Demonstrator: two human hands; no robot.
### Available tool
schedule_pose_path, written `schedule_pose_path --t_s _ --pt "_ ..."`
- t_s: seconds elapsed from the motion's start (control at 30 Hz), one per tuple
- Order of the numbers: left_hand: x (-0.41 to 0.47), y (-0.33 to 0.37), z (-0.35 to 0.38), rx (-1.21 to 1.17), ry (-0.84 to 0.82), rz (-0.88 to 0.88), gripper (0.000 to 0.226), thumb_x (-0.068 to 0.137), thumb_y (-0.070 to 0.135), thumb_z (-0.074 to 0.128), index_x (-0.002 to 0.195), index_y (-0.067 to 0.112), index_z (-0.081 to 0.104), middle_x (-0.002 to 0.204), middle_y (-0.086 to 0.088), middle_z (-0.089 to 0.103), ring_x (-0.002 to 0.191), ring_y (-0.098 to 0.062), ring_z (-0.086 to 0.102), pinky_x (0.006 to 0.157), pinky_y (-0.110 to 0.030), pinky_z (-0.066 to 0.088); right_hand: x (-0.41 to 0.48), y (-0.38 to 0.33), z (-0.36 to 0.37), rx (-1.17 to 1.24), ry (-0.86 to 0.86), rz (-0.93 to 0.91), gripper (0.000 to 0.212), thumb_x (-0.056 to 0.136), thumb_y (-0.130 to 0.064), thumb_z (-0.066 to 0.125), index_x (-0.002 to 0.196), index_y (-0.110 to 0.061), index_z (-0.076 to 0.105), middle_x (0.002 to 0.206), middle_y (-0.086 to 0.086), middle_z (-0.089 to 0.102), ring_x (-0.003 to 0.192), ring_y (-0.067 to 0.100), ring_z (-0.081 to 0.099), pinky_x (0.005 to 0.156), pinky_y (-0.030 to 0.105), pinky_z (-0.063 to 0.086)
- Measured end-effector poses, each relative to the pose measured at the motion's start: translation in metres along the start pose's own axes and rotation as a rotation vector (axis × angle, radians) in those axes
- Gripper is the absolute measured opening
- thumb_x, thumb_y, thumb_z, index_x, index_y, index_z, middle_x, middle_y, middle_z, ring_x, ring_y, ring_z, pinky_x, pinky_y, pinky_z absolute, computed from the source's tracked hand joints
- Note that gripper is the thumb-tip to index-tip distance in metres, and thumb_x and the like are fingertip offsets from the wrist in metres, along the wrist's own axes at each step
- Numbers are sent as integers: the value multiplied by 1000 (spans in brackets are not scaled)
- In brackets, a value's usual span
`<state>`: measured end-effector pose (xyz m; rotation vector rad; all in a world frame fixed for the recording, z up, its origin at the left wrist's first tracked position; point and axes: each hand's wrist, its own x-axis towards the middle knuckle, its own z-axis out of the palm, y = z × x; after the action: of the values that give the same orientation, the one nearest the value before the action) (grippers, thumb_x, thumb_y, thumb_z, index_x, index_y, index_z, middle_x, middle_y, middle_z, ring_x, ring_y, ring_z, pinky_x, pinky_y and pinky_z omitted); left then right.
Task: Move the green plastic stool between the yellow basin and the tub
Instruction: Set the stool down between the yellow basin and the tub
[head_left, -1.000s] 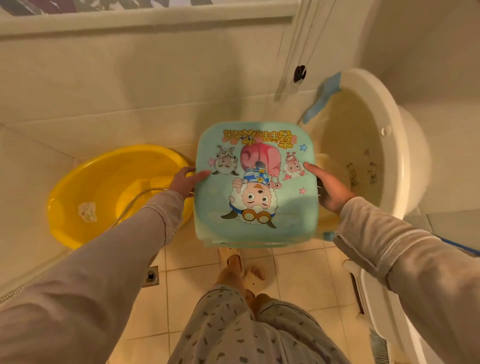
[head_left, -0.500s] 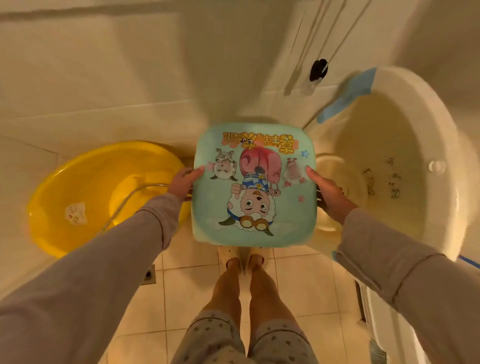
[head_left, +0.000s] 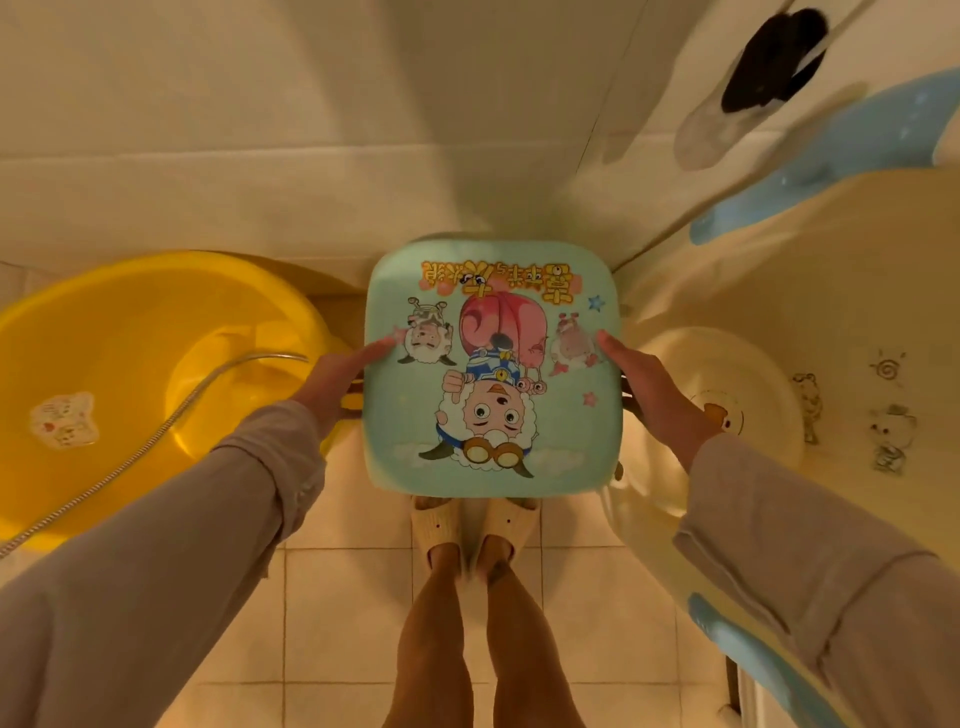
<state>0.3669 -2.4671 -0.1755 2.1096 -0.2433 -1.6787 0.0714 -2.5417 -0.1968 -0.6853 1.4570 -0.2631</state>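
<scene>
The green plastic stool (head_left: 493, 364), its seat printed with cartoon sheep, is seen from above in the gap between the yellow basin (head_left: 130, 322) on the left and the cream tub (head_left: 831, 312) on the right. My left hand (head_left: 340, 376) grips its left edge and my right hand (head_left: 654, 389) grips its right edge. The stool's legs are hidden under the seat, so I cannot tell whether it touches the floor.
A metal shower hose (head_left: 156, 441) runs into the yellow basin. The tiled wall (head_left: 311, 130) stands just behind the stool. My feet in slippers (head_left: 472, 525) are on the tiled floor right in front of it. A blue trim piece (head_left: 831, 156) edges the tub.
The stool has gone lower and farther forward, toward the wall, between basin and tub. My head has tipped down and closer. Both hands keep their grip on its sides.
</scene>
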Motion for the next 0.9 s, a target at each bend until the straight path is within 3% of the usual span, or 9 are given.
schedule_pose_path --t_s 0.13,0.2,0.27,0.33,0.4,0.57,0.67,0.77,0.9 --pt "23 -6 9 33 -35 -5 55 76 35 66 125 15 55 114 -5 63 108 -25 56 98 -52 44 23 3 -9 -2 -9 -23 32 83 -35 60 103 -10 61 88 0 68 78 15 65 66 26 53" --pt "34 -8 16 17 -50 -3 55 75 32 69 125 16 55 119 -6 63 112 -26 56 98 -52 44 34 6 -16 -8 -37 -37 20 81 -23 63 96 -10 62 83 -3 70 68 10 69 57 21 55" --pt "45 -10 24 3 -66 1 52 74 31 70 123 18 56 119 -5 64 113 -26 56 95 -51 46 44 10 -24 14 -46 -30 6 80 -16 64 86 -15 63 77 -6 71 60 5 70 50 18 55" --pt "52 -12 33 -20 -89 -3 46 74 29 70 117 19 57 110 -2 65 112 -25 57 82 -43 50 53 11 -31 37 -42 -25 5 80 -14 64 83 -18 63 75 -7 72 60 5 70 49 17 55" --pt "59 -13 40 -42 -102 -6 41 75 27 70 113 19 56 103 0 65 111 -25 57 73 -38 50 61 12 -37 45 -42 -12 7 80 -13 64 86 -17 63 80 -4 71 68 10 70 52 20 55" --pt "79 -14 47 -104 -106 -18 52 75 22 71 122 13 52 108 -4 65 101 -21 60 63 -36 52 77 16 -43 63 -68 23 22 80 -11 63 102 -8 59 93 3 68 84 18 64 71 32 52" --pt "87 -17 44 -136 -111 -43 35 74 20 72 106 19 57 97 1 67 91 -16 62 60 -36 51 81 17 -42 56 -79 32 34 80 -10 64 112 -3 57 101 8 66 87 20 64 74 34 52" --pt "91 -24 43 -172 -118 -65 25 74 16 71 93 25 57 95 2 66 89 -15 61 61 -38 51 81 21 -42 50 -93 43 41 79 -8 64 118 0 54 110 12 63 89 22 63 77 35 52" --pt "91 -33 45 -222 -109 -98 42 75 12 69 111 21 49 96 2 63 89 -15 59 78 -45 48 76 23 -44 -1 -147 76 56 70 -13 70 122 -2 52 114 12 62 92 22 63 85 41 49"
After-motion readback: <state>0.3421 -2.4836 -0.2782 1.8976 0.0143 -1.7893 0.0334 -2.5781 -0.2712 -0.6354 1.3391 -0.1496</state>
